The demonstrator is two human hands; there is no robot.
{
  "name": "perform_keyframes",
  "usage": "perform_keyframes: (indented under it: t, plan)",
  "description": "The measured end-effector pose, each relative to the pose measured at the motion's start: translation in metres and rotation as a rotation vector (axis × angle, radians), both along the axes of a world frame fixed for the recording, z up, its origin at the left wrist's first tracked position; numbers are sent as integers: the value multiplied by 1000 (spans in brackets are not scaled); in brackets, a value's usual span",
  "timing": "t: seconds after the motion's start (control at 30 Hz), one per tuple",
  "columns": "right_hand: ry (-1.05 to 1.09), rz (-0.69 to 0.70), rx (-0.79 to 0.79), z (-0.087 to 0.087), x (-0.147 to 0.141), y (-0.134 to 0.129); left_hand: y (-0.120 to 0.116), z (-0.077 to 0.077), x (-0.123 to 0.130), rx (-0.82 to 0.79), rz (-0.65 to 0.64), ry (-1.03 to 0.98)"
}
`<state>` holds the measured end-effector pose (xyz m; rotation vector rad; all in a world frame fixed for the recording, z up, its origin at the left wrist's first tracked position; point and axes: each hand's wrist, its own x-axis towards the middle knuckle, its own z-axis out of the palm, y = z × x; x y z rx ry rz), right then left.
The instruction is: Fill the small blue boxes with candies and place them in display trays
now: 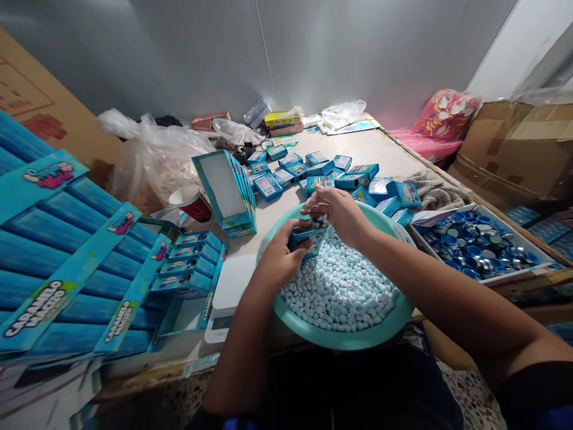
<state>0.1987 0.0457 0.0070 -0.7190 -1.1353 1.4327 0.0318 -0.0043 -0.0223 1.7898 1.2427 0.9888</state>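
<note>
Your left hand (280,258) grips a small blue box (316,240) over the basin (342,340) at the near edge of the bench (353,143), your right hand (339,215) bent over its top, though whether it pinches any pellets (344,298) can't be told. It should feel light, stiff and slightly slick, so hold its side walls without crushing them. Toward the left edge, blue cartons (89,218) read "CARAMELO"; the box's own print is too small.

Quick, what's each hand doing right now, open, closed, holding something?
Left hand: closed around a small blue box.
Right hand: partly curled near the box's top; whether it holds anything can't be told.
</note>
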Motion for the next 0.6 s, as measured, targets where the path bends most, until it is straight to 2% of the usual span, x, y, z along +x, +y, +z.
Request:
perform_keyframes:
  t: [0.07,0.27,0.6]
  plan:
    - [-43,-7,31,1,0,-1,0,0,0,1,3,-2]
    - [-117,-33,159,2,2,-5,-1,-5,1,-77,141,-44]
    - [-312,-144,315,-5,4,-7,0,-6,-1,-80,115,-42]
